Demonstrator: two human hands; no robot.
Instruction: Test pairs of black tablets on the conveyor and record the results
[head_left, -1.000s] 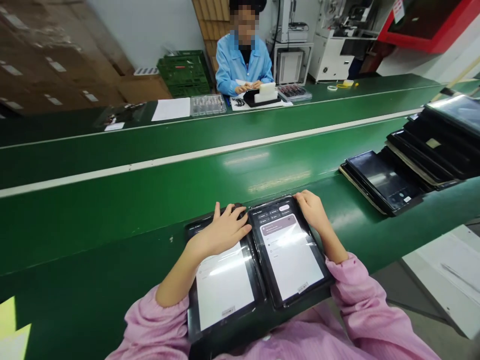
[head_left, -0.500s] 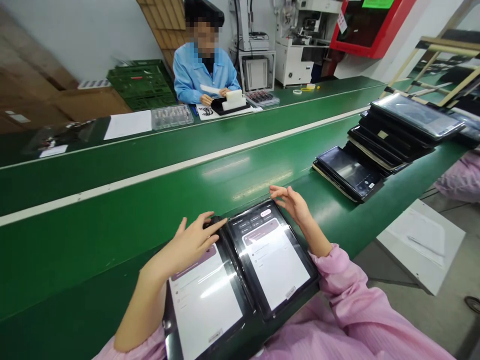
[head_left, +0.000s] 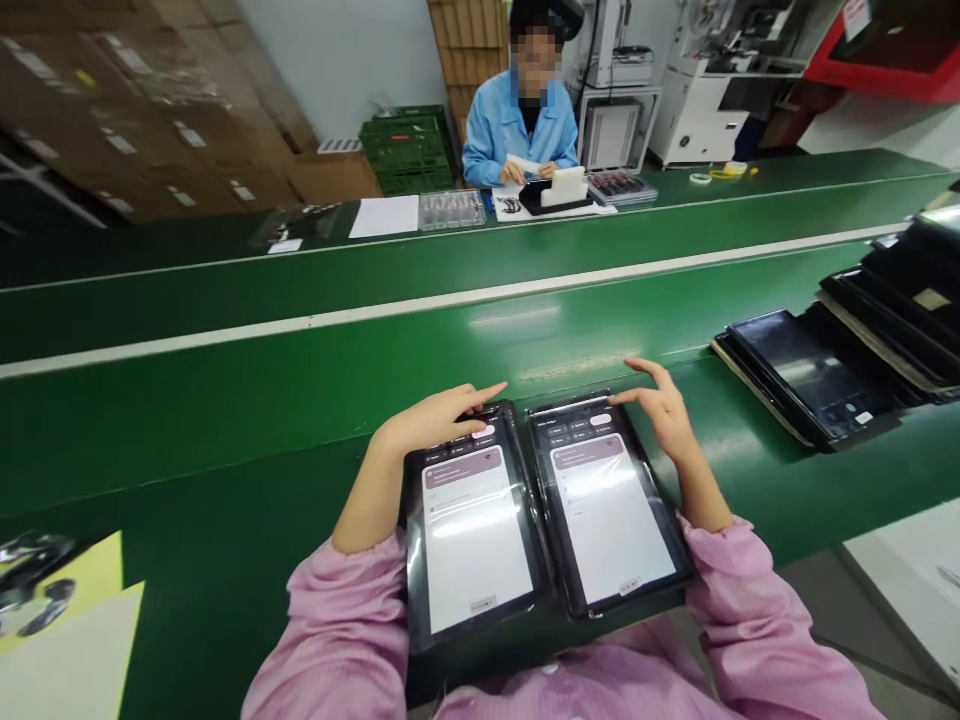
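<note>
Two black tablets with lit white screens lie side by side on the green bench in front of me, the left tablet (head_left: 469, 525) and the right tablet (head_left: 609, 503). My left hand (head_left: 435, 415) hovers at the left tablet's top left corner, fingers stretched out, index pointing right over its top edge. Over the right tablet's top right corner my right hand (head_left: 664, 415) hovers with fingers spread and curved, fingertips near the top edge. Neither hand holds anything.
A row of dark tablets (head_left: 840, 355) leans stacked on the bench at the right. A green conveyor belt (head_left: 300, 290) with a white stripe runs across. Beyond it a person in a blue coat (head_left: 521, 130) works at trays and papers. A yellow sheet (head_left: 67, 600) lies at the lower left.
My left hand has slid off the left tablet's screen to its top corner. My right hand stays lifted above the right tablet. The view has swung back to the left.
</note>
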